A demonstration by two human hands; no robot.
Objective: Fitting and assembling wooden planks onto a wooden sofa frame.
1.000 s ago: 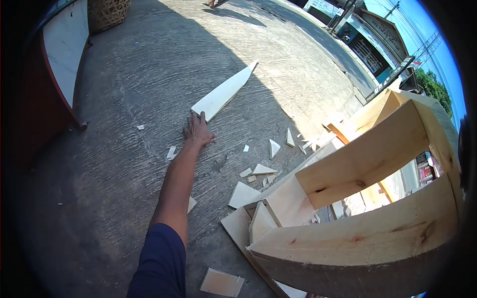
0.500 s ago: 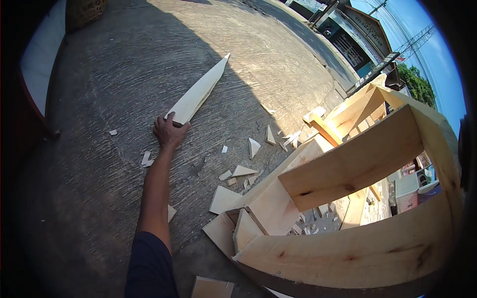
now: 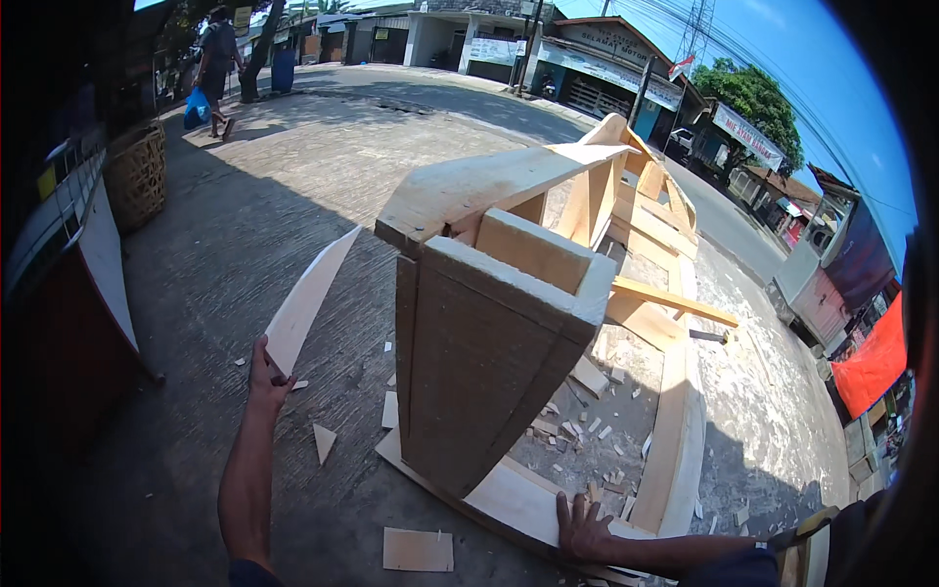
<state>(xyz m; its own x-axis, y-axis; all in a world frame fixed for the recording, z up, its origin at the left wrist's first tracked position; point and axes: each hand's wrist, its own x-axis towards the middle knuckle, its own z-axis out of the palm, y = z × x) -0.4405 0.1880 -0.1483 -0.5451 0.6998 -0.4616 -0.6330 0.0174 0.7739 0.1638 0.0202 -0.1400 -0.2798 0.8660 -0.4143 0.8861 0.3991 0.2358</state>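
My left hand (image 3: 269, 377) grips the lower end of a long, pale plywood offcut (image 3: 309, 305), which narrows to a point at its upper end. The offcut is raised to the left of a large wooden frame (image 3: 479, 367). This frame has a boxy end panel facing me and long boards running back from it. At its near lower edge, my right hand (image 3: 585, 533) rests with fingers spread on a flat bottom board (image 3: 518, 501). A small rectangular wood piece (image 3: 419, 550) lies on the ground between my arms.
Wood scraps (image 3: 587, 428) litter the concrete inside the frame, and a triangular offcut (image 3: 324, 442) lies to its left. A woven basket (image 3: 137, 176) stands at far left. Beyond it, a person (image 3: 217, 64) carries a blue bag near the road. An orange-red cloth (image 3: 871, 347) hangs at right.
My left hand has lifted the pointed offcut off the ground and tilted it more upright. My right hand has come into view on the frame. The view has swung up toward the street.
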